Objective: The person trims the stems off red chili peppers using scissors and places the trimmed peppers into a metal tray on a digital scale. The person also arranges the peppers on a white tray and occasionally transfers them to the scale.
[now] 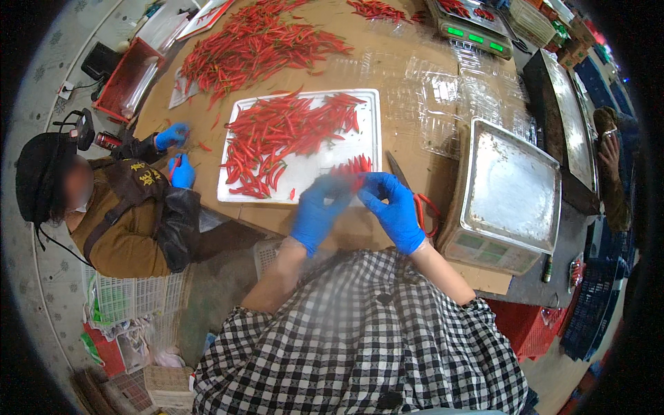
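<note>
Both my hands wear blue gloves and meet at the near right corner of a white foam tray [311,184] holding many red chillies [280,124]. My right hand [386,199] has its thumb and forefinger pinched at a red chilli [357,182]. Beside it, my left hand [324,205] is blurred, its fingertips close to the same chilli; whether it grips anything is unclear. Just beyond my fingers, a short row of chillies [355,164] lies side by side in the tray. Scissors with red handles [426,207] rest right of my right hand.
A large chilli heap [254,46] lies past the tray. Clear plastic clamshell boxes [441,93] cover the table's right part, near a digital scale [474,36]. A metal tray [511,181] tops a box at right. A gloved co-worker [129,207] is at left; another person's hand [611,155] shows far right.
</note>
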The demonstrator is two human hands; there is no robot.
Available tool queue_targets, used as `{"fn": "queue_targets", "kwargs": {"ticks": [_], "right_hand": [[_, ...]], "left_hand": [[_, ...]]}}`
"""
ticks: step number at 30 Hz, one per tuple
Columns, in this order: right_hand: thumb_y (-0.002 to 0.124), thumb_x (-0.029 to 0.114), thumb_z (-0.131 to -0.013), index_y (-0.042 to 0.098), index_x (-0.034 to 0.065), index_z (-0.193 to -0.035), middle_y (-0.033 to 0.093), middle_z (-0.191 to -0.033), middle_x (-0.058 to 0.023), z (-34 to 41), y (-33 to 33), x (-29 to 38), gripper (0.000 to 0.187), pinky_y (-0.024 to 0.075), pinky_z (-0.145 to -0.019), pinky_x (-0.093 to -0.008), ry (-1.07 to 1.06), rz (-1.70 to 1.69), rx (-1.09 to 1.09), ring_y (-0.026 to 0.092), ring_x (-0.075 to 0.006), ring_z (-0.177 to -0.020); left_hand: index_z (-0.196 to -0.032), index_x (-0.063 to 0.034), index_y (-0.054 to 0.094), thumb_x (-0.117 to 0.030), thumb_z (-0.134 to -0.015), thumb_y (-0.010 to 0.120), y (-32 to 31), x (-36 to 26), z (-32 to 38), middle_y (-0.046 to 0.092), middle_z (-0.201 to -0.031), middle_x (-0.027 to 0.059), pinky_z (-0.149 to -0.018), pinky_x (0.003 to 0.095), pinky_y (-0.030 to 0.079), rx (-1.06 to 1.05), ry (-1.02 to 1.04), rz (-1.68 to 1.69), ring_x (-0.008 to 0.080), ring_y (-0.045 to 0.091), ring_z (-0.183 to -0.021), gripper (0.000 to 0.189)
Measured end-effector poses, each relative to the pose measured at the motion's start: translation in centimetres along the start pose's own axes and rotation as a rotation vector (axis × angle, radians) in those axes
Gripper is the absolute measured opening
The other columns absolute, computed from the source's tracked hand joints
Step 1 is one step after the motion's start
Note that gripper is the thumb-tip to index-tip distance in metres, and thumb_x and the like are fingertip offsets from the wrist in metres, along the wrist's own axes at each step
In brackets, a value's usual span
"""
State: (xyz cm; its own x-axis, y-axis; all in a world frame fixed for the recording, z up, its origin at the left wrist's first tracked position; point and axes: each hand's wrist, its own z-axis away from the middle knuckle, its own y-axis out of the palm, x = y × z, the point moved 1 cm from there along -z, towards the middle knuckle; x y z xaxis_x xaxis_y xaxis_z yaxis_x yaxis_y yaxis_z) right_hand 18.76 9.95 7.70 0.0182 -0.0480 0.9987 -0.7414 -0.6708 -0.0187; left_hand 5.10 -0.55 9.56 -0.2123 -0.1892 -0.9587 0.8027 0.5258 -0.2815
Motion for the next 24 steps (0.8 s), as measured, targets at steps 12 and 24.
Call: {"fn": "queue_targets", "kwargs": {"ticks": [12, 24], "right_hand": [[0.063, 0.002, -0.088, 0.061, 0.0006, -0.113, 0.066, -0.099, -0.0052, 0.9, 0.2, 0.3, 0.024, 0.0510, -0.082, -0.0270, 0.089, -0.279, -0.003, 0.062, -0.0115, -0.089], [0.070, 0.001, -0.082, 0.066, 0.0010, -0.101, 0.065, -0.090, -0.0035, 1.2, 0.0, 1.5, 0.019, 0.0487, -0.075, -0.0273, -0.059, 0.003, -0.083, 0.059, -0.0108, -0.082]], "left_hand": [[-0.129, -0.0030, 0.055, -0.014, -0.096, 0.056, 2.1, -0.9, 0.5, 0.057, -0.127, 0.0060, -0.098, 0.0277, 0.043, 0.026, -0.175, 0.561, 0.0121, 0.052, -0.115, 0.035], [-0.114, -0.0018, 0.066, -0.012, -0.094, 0.060, 1.7, -2.4, 0.5, 0.069, -0.109, 0.0053, -0.092, 0.0265, 0.047, -0.089, -0.100, 0.479, 0.0119, 0.061, -0.100, 0.024]]}}
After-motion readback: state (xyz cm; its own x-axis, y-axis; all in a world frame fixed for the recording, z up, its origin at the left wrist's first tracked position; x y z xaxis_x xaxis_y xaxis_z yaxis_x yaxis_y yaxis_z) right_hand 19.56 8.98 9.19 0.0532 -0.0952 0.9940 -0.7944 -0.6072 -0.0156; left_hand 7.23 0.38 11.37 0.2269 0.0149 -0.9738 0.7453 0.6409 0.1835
